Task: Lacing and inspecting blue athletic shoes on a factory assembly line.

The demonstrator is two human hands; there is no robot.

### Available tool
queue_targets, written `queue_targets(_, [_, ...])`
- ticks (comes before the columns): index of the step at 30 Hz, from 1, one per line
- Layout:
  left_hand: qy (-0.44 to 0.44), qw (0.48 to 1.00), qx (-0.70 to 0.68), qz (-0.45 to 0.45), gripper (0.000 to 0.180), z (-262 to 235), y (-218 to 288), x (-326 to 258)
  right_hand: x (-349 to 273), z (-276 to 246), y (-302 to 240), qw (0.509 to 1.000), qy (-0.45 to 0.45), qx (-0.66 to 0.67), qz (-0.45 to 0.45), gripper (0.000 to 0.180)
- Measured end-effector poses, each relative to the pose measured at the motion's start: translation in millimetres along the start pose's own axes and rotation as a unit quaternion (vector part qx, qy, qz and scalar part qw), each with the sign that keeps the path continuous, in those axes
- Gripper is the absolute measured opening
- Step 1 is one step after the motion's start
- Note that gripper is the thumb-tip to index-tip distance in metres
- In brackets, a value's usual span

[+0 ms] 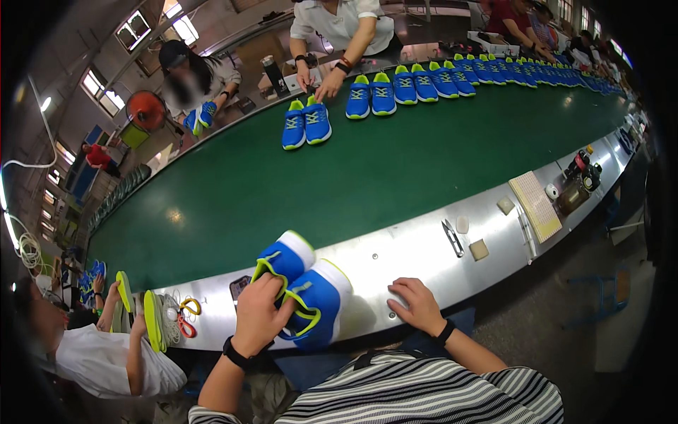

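Note:
My left hand (258, 311) is closed on a pair of blue sneakers (326, 297) with lime-green linings and white soles. Its fingers reach into the collar openings, and the shoes are tilted above the near metal ledge (395, 265), toes pointing away to the right. On that ledge, right of the sneakers, rests my right hand (418, 308), holding nothing, with its thumb apart from lightly bent fingers. A dark flat object (240, 285) lies partly hidden behind my left hand.
Blue sneakers (383, 95) line the far side of the green belt (339, 177). Along the ledge lie thread snips (452, 238), tan blocks (479, 250), a paper pad (535, 205) and bottles (573, 194). At left, a co-worker holds lime-green insoles (152, 321) near cords. Others work opposite.

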State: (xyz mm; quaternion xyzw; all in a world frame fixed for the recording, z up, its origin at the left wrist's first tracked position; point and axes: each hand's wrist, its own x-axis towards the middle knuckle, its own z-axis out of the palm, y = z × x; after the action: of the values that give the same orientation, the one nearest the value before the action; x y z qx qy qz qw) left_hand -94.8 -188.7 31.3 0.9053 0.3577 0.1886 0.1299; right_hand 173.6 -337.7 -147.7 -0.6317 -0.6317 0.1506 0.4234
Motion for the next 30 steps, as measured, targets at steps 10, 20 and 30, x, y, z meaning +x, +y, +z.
queue_targets(10, [0.004,0.934,0.329,0.138,0.024,-21,-227,173,1,5,-3,0.997,0.003,-0.067,-0.043,0.024])
queue_targets(20, [0.316,0.906,-0.267,0.086,0.024,-94,-98,243,3,6,-6,0.997,0.021,-0.069,-0.021,0.020])
queue_targets(30, [0.000,0.970,-0.230,-0.078,0.019,128,-32,-91,7,13,-14,0.997,0.002,-0.068,-0.035,0.020])
